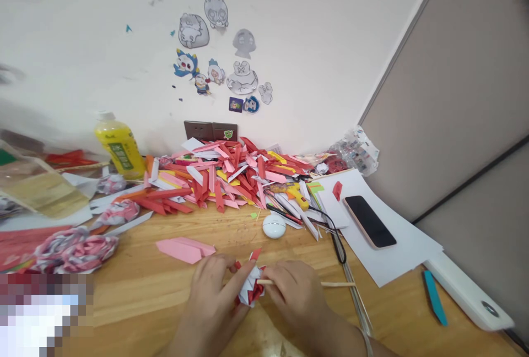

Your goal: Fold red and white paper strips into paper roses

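Near the table's front edge, my left hand (217,291) is closed around a red and white folded-paper piece (250,285). My right hand (295,291) grips a thin wooden stick (336,284), which lies roughly level and sticks out on both sides of the fist. The stick's left end is at the folded-paper piece; whether it goes into a fold I cannot tell. Some of the paper is hidden behind my fingers. Just beyond my left hand lie pink folded strips (185,249).
Behind is a heap of folded paper strips (231,175), with a yellow glue gun (298,196) at its right. A white round case (274,226) sits ahead of my hands. A phone (370,222) rests on white paper at right; a yellow drink bottle (119,147) stands at left.
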Tool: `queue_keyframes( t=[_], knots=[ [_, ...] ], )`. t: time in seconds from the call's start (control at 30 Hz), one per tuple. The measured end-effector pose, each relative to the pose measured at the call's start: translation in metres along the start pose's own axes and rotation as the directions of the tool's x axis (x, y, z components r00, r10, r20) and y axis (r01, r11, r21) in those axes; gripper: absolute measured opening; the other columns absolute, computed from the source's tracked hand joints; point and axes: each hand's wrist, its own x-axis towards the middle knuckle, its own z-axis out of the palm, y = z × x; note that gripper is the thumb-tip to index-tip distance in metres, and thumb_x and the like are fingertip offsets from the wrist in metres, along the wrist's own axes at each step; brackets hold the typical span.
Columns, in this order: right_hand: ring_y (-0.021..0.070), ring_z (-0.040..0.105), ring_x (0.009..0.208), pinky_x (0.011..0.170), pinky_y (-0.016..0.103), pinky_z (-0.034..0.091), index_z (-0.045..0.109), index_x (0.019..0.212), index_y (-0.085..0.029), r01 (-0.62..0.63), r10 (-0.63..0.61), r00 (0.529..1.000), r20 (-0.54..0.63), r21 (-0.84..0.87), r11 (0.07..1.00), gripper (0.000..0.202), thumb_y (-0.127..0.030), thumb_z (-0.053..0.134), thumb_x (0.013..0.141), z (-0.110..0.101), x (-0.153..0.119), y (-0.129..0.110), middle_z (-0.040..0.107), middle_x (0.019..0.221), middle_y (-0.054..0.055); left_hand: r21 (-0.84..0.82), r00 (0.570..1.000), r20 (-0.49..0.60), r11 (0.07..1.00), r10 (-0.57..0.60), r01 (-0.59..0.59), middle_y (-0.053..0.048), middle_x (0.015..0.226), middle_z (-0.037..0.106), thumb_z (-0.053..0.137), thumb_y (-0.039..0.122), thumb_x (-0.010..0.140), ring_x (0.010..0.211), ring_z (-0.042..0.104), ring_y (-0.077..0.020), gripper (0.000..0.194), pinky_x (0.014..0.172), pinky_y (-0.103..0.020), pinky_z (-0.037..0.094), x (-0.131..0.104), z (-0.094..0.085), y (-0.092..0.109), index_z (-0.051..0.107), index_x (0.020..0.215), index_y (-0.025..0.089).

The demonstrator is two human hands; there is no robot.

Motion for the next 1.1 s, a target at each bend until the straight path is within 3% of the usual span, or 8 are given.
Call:
queue_keyframes(
  t=[0.33,0.5,0.67,1.1],
  knots=[
    [0.0159,0.054,0.049,0.047,0.029,0.031,0.059,0.08,-0.019,0.013,-0.013,1.0,0.006,-0.013,1.0,0.037,-0.023,0.028,0.101,0.0014,0.0003,-0.0013,0.063,0.06,0.002,0.016,1.0,0.026,1.0,0.013,-0.013,-0.007,0.087,0.053,0.054,0.011,0.081,0.078,0.051,-0.0212,0.031,0.068,-0.035,0.045,-0.001,0.001,-0.0013,0.061,0.11,0.019],
    [0.0168,0.048,0.046,0.046,0.031,0.026,0.056,0.077,-0.019,0.07,-0.066,0.997,0.042,-0.097,0.993,0.028,-0.019,0.036,0.097,0.0046,-0.0053,0.0001,0.056,0.055,0.001,0.008,0.999,0.031,1.0,0.011,-0.011,-0.006,0.088,0.05,0.053,0.01,0.08,0.079,0.049,-0.0211,0.033,0.068,-0.036,0.044,-0.0012,0.0006,-0.0007,0.059,0.112,0.019],
    [0.0179,0.05,0.049,0.048,0.031,0.026,0.058,0.092,-0.016,0.12,-0.115,0.992,0.053,-0.126,0.985,0.013,-0.017,0.045,0.091,0.0042,-0.0086,0.0018,0.059,0.06,0.002,-0.026,0.999,0.035,1.0,0.016,-0.015,-0.007,0.091,0.049,0.055,0.008,0.08,0.08,0.048,-0.0225,0.034,0.069,-0.039,0.044,-0.0022,-0.0001,-0.0002,0.059,0.112,0.017],
    [0.0165,0.051,0.051,0.049,0.03,0.029,0.056,0.1,-0.012,0.182,-0.183,0.983,0.012,-0.164,0.97,0.014,-0.017,0.048,0.091,0.0008,-0.0047,0.0025,0.06,0.062,0.002,-0.032,0.999,0.026,0.999,0.028,-0.027,-0.007,0.092,0.049,0.054,0.009,0.08,0.08,0.049,-0.0221,0.034,0.069,-0.038,0.045,0.0,-0.0012,0.0003,0.058,0.113,0.017]
  ],
)
